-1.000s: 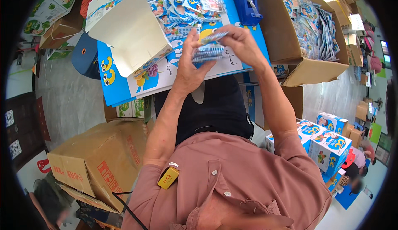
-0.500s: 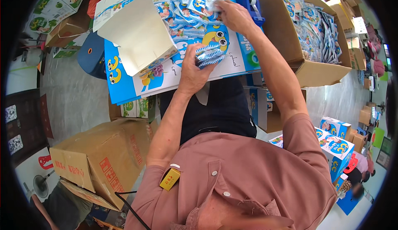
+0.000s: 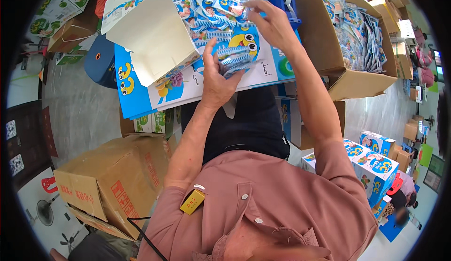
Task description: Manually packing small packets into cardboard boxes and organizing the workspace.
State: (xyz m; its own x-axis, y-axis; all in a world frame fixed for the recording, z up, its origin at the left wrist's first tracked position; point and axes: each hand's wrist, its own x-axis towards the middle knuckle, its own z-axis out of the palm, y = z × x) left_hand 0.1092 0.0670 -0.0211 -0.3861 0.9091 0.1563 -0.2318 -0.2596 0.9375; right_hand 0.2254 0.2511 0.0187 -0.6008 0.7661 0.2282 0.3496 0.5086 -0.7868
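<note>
L hand (image 3: 217, 84) grips a small stack of sachets (image 3: 233, 61), thumb one side, fingers other side, stack tilted, held just above the near part of the blue/white printed sheets (image 3: 134, 103); sachets blue/white w/ striped ends, edges a bit blurry

R hand (image 3: 276, 26) is fwd & to the R of L hand, fingers part-bent, tips at the R edge of a loose sachet pile (image 3: 211, 14); can't tell if it pinches one or only touches

Pile lies on the sheets, far side, sachets overlapping every which way; white open box (image 3: 150, 35) w/ flap up sits just L of pile; blue tape dispenser (image 3: 282, 2) stands beside R hand, roll visible

Lg brown carton (image 3: 338, 80) R of the sheets, open, w/ many similar sachets (image 3: 359, 35) packed inside; another brown carton (image 3: 112, 176) lower L, near L forearm; blue/white boxes (image 3: 376, 167) stacked lower R, well apart from both hands
</note>
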